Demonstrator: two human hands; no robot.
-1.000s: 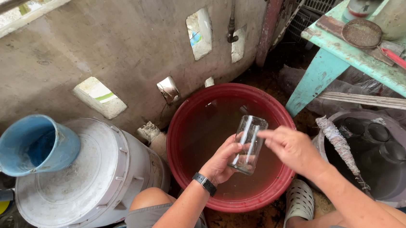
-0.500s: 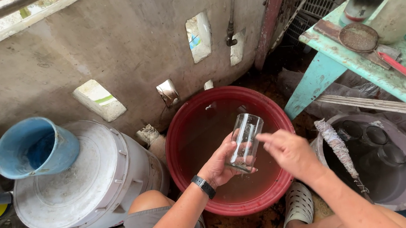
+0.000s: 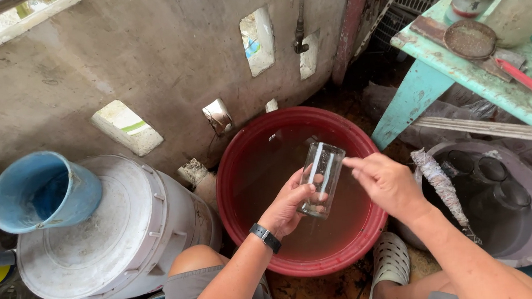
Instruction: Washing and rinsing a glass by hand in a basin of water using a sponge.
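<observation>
Clear glass (image 3: 321, 178) gripped in left hand (image 3: 289, 203), right hand (image 3: 385, 181) fingertips touching rim

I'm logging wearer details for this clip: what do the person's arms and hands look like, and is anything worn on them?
Both forearms are bare, with no sleeves in view. The left hand has a black watch strapped round the wrist. The right hand wears nothing: no glove, ring or band shows.

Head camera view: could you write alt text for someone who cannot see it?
A left hand holds a clear drinking glass over a round red plastic basin of water while the right hand touches its rim. A white lidded bucket carrying a blue plastic jug stands beside the basin.
</observation>
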